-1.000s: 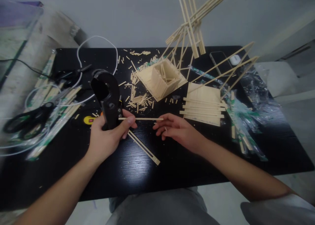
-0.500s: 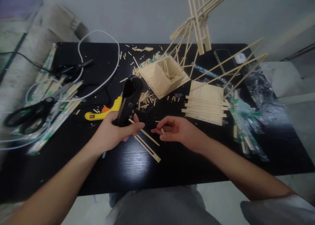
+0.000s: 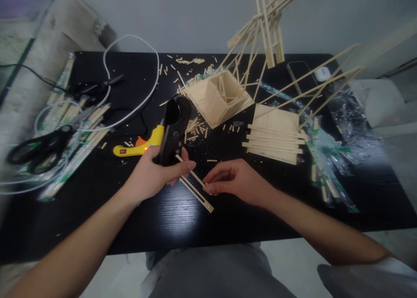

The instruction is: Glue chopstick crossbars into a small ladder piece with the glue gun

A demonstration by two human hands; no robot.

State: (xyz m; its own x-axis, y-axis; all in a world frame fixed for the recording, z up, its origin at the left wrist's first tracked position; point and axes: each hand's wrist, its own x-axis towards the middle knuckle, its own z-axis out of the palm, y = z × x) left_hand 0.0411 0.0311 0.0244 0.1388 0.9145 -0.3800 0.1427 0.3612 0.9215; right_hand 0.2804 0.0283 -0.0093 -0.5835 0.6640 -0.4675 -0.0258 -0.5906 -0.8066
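Observation:
My left hand (image 3: 156, 172) is closed around a black tool (image 3: 172, 135) with a curved, hooked head and screws, resembling a pipe cutter. Below its thumb, a thin wooden stick (image 3: 194, 173) slants down to the right from the tool. My right hand (image 3: 230, 178) pinches the lower end of this stick between thumb and fingertips. Beside it, a pair of joined wooden strips (image 3: 202, 198) extends from under my left hand, its near end over the black table (image 3: 234, 222). The left fingers partly hide where the strips begin.
Behind my left hand lies a yellow glue gun (image 3: 137, 149); black scissors (image 3: 42, 148) rest on wrapped sticks at left. A wooden stick structure (image 3: 224, 98) stands at the back. Right of centre, several sticks cross a wooden board (image 3: 276, 115). Cut pieces (image 3: 197, 128) and plastic wrap (image 3: 348, 111) lie about.
My right hand has moved slightly left and down, and its fingertips have closed on the end of the wooden stick. My left hand keeps the black tool.

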